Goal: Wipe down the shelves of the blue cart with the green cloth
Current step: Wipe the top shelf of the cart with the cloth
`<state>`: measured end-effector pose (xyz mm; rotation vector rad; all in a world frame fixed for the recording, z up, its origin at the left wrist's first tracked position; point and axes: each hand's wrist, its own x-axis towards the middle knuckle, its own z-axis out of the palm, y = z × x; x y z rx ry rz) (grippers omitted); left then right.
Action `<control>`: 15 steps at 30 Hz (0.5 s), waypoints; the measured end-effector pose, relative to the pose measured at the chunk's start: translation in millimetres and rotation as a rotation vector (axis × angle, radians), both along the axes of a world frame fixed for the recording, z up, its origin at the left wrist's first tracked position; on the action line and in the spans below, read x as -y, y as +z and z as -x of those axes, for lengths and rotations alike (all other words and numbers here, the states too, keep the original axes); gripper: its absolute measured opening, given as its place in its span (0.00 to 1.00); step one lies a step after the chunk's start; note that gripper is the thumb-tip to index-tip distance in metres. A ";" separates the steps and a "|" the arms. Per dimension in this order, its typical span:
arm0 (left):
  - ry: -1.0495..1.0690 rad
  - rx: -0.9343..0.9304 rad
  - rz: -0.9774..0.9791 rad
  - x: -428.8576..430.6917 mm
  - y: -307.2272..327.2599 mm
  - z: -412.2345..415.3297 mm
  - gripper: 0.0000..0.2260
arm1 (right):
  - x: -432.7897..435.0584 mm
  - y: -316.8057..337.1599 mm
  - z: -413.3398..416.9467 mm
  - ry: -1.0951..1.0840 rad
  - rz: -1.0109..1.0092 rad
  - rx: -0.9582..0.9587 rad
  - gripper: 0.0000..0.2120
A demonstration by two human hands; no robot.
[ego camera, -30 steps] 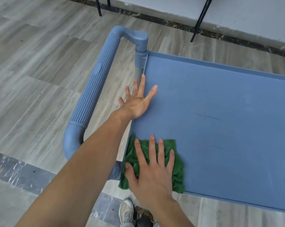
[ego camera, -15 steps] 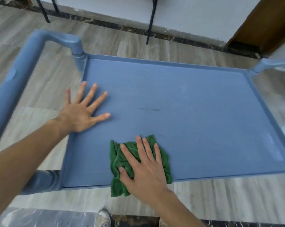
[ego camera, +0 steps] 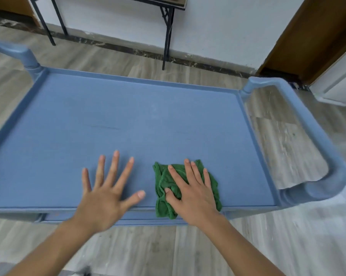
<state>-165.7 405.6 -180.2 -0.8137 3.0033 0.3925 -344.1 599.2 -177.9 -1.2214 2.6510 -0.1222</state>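
Note:
The blue cart's top shelf (ego camera: 128, 120) fills the middle of the view, a flat tray with a low raised rim. A crumpled green cloth (ego camera: 164, 184) lies on it near the front edge, right of centre, hanging slightly over the rim. My right hand (ego camera: 192, 192) presses flat on the cloth, thumb tucked into its folds. My left hand (ego camera: 106, 190) rests flat on the bare shelf to the left of the cloth, fingers spread and holding nothing.
Blue tubular handles rise at both ends of the cart, one on the right (ego camera: 315, 136) and one on the left (ego camera: 22, 54). Beyond the cart stand black metal table legs (ego camera: 167, 36) against a white wall, with a brown door frame (ego camera: 311, 36) at the right. Grey wood-look floor surrounds it.
My right hand has slid the green cloth rightward along the front edge of the shelf. My left hand has moved from the shelf's left end to near the middle. The view has swung right.

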 end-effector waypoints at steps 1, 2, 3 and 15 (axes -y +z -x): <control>-0.006 0.026 0.019 -24.8 2.1 3.9 0.39 | -17.8 1.4 15.6 -0.008 -0.011 -0.006 0.34; -0.004 0.053 0.035 -45.6 6.3 9.1 0.40 | -36.5 3.1 31.9 -0.019 -0.021 -0.011 0.34; 0.005 0.076 0.043 -59.6 10.8 13.0 0.41 | -54.6 4.8 47.8 -0.035 -0.029 -0.015 0.34; 0.096 0.174 0.044 -68.9 5.6 18.9 0.41 | -142.0 13.4 111.5 -0.158 0.111 -0.040 0.38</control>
